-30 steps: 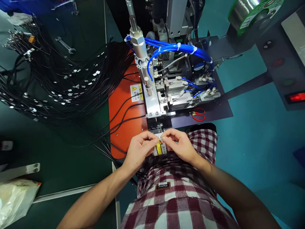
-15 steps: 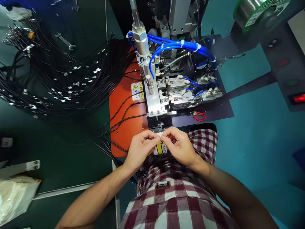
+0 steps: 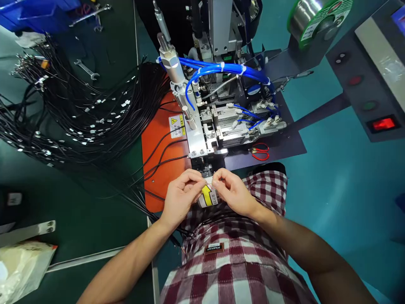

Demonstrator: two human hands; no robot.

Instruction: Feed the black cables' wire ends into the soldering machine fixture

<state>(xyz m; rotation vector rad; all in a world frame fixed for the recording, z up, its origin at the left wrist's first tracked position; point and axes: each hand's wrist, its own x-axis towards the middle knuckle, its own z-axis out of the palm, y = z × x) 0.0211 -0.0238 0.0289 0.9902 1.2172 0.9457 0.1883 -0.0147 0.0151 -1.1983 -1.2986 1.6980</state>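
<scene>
My left hand (image 3: 183,192) is closed in a pinch, thumb against forefinger, just in front of the machine. Facing it, my right hand (image 3: 233,192) pinches as well, a short gap from the left fingertips. Thin wires (image 3: 208,184), faint and partly hidden by the fingers, span that gap. Under the hands lies a white label with a yellow arrow (image 3: 206,195). Just beyond the fingertips sits the black fixture (image 3: 205,169) of the benchtop machine (image 3: 198,137). Black cables (image 3: 160,162) cross the orange plate (image 3: 155,147) on the left.
A large bundle of black cables (image 3: 104,114) covers the left bench, near a wrench (image 3: 86,69). Red-handled snips (image 3: 260,152) lie right of the machine. A solder spool (image 3: 319,21) and a lit red switch (image 3: 383,124) are at the right.
My fingertips have moved apart slightly, and thin wires now show between them. The view has shifted, bringing more of the spool and switch panel into sight.
</scene>
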